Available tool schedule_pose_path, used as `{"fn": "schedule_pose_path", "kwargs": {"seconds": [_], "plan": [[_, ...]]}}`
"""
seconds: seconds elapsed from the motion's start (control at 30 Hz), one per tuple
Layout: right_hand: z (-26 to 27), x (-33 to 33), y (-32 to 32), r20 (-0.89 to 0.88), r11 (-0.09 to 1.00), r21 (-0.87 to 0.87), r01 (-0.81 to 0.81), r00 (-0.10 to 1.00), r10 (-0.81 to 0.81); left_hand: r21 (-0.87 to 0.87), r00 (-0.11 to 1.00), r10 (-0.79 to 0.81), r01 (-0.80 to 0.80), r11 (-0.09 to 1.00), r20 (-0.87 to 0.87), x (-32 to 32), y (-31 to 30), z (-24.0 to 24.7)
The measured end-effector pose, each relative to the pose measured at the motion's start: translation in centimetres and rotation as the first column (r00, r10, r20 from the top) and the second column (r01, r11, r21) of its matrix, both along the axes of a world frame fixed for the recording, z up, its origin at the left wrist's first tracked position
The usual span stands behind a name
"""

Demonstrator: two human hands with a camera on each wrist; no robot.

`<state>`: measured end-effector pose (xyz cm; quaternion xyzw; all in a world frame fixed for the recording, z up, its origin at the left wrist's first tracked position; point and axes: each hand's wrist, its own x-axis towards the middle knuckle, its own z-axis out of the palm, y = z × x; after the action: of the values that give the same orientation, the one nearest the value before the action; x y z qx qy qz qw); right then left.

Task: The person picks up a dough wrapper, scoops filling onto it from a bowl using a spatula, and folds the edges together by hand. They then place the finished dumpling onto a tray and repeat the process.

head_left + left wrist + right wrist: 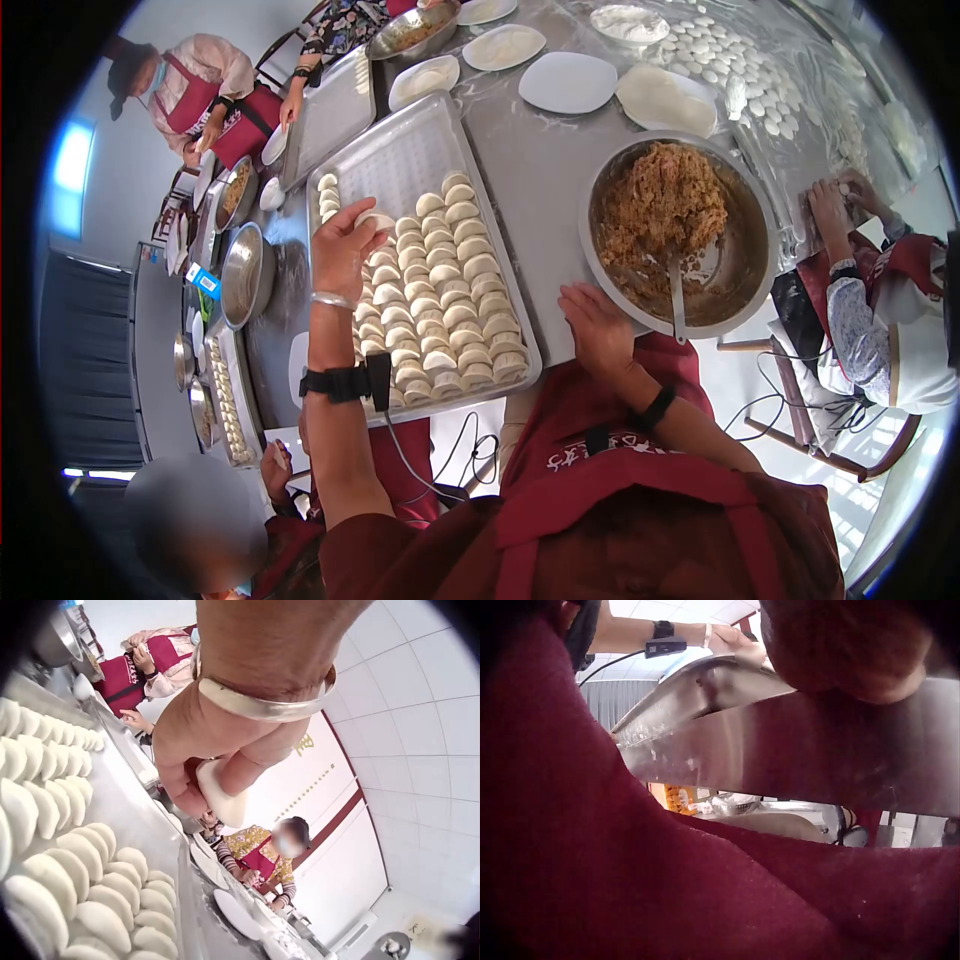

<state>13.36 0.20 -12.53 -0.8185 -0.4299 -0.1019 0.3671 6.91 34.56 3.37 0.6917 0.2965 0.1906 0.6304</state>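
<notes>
My left hand (pixel 342 252) pinches a white dumpling (pixel 222 796) between thumb and fingers, above the metal tray (pixel 400 150). Rows of folded dumplings (pixel 435 300) fill the near part of that tray, and a short row lies along its left side. My right hand (pixel 597 322) rests at the table's near edge with fingers loosely extended, holding nothing. It lies between the tray and a large steel bowl (pixel 765 235) of brown filling (pixel 670 200). A spoon (pixel 677 300) stands in the filling, its handle toward me.
White plates (pixel 568 82) stand along the far side, with many dough pieces (pixel 735 70) on the plastic sheet at the far right. A second tray (pixel 330 125) and a tilted steel bowl (pixel 248 275) are at the left. Other people in red aprons work around the table.
</notes>
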Motion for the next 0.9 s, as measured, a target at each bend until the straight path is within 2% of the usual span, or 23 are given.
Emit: {"fn": "schedule_pose_path", "kwargs": {"seconds": [0.2, 0.33, 0.43, 0.5, 0.7, 0.8, 0.9], "plan": [[0.4, 0.0, 0.2, 0.016, 1.0, -0.014, 0.022, 1.0, -0.021, -0.019, 1.0, 0.004, -0.003, 1.0, 0.03, 7.2, 3.7, -3.6], [0.5, -0.1, 0.3, 0.003, 0.999, -0.031, 0.036, 0.999, -0.036, 0.055, 1.0, 0.004, -0.003, 0.998, -0.021, 11.5, 5.3, -7.0], [0.9, 0.1, 0.4, 0.007, 0.998, -0.048, 0.05, 0.999, -0.05, 0.184, 0.997, -0.017, 0.03, 0.983, -0.073, 13.8, 6.4, -9.5], [1.0, 0.1, 0.7, 0.002, 0.997, -0.054, 0.057, 0.998, -0.057, 0.344, 0.991, -0.041, 0.083, 0.935, -0.128, 14.6, 7.7, -11.7], [1.5, 0.2, 0.7, -0.03, 0.995, -0.085, 0.059, 0.998, -0.062, 0.612, 0.98, -0.026, 0.144, 0.777, -0.197, 15.9, 8.1, -14.4], [1.5, 0.3, 0.6, -0.032, 0.994, -0.098, 0.044, 0.998, -0.048, 0.658, 0.986, -0.031, 0.133, 0.741, -0.165, 16.2, 8.0, -14.9], [1.7, 0.4, 0.6, -0.036, 0.994, -0.108, 0.035, 0.999, -0.039, 0.695, 0.969, 0.021, 0.16, 0.701, -0.245, 16.6, 7.6, -14.6]]}}
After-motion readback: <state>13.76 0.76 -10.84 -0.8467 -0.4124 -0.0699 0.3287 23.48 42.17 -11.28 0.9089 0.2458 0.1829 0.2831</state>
